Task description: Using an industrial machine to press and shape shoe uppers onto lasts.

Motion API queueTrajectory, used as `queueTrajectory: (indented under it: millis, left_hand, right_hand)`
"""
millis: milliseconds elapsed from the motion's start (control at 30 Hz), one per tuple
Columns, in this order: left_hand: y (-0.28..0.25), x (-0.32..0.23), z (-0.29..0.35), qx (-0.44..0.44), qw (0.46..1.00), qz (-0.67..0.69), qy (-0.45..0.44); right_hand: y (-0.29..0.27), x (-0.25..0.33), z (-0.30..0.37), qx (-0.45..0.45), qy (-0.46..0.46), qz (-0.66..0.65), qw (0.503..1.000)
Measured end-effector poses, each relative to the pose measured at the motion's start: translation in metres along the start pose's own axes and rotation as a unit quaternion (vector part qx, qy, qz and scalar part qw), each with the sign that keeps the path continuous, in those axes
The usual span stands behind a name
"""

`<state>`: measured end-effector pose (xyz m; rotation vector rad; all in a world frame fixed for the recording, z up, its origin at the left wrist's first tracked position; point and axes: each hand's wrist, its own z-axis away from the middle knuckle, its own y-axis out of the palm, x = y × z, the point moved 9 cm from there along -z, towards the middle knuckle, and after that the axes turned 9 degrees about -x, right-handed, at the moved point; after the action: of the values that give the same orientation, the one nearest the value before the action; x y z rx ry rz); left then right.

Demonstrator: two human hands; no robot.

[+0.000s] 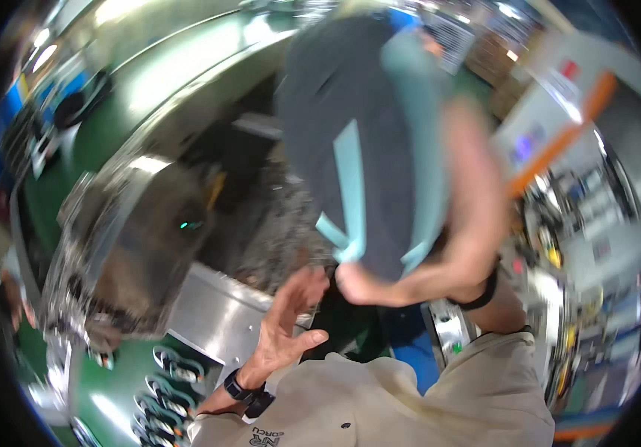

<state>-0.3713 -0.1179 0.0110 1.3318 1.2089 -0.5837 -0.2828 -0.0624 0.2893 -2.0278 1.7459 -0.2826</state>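
Close in front of me is a large rounded dark grey piece (328, 97) with teal strips and a teal edge. It is shaped like a shoe sole, but its exact kind is unclear. My right hand (477, 194), smeared by motion, grips it along its right side and lower end. Just below and left of the piece is my left hand (291, 320), thumb and fingers apart, holding nothing. A dark watch is on the left wrist; a black band circles the right.
A metal-cased machine (149, 246) with a small green light stands at left, beside a grey, littered surface (283, 223). Several shoes or soles (164, 402) lie in rows at lower left. Cluttered shelves (581, 298) and an orange bar (559, 141) are on the right.
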Motion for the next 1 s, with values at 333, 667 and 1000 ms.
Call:
queueTrajectory:
  millis: [333,667,1000]
  left_hand:
    - [0.292,0.102,-0.002,0.193,0.965,0.108,-0.141]
    - [0.538,0.278,0.157,0.415,0.872,-0.131,-0.222]
    - [0.741,0.468,0.155,0.48,0.806,-0.305,-0.165]
  right_hand:
    - [-0.261,0.053,0.263,-0.14,0.505,0.208,0.826]
    - [-0.407,0.249,0.585,-0.687,0.607,-0.041,0.396]
    - [-0.551,0.408,0.646,-0.685,0.523,0.352,0.364]
